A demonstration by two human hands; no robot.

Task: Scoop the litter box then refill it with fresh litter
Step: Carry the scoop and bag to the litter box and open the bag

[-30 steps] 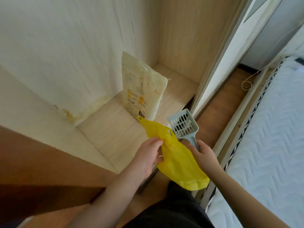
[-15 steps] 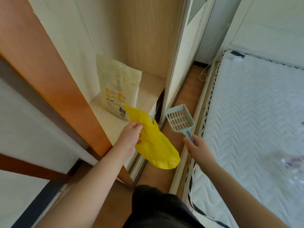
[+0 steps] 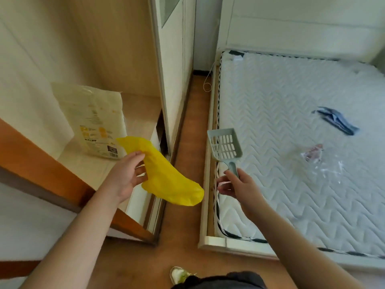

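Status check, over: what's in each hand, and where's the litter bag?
Left hand grips yellow bag. Right hand holds scoop by its handle. Litter bag upright on wardrobe shelf, untouched. Litter box not in view.

A narrow floor strip (image 3: 187,122) runs between wardrobe (image 3: 173,59) and mattress (image 3: 281,122).

A pale blue-grey slotted litter scoop (image 3: 225,145) is held upright by its handle over the edge of a bare white mattress (image 3: 291,126), basket empty. Left of the mattress, a crumpled yellow plastic bag (image 3: 166,176) hangs limp. Further left, a cream litter bag (image 3: 93,119) stands upright on a cupboard shelf (image 3: 137,113).
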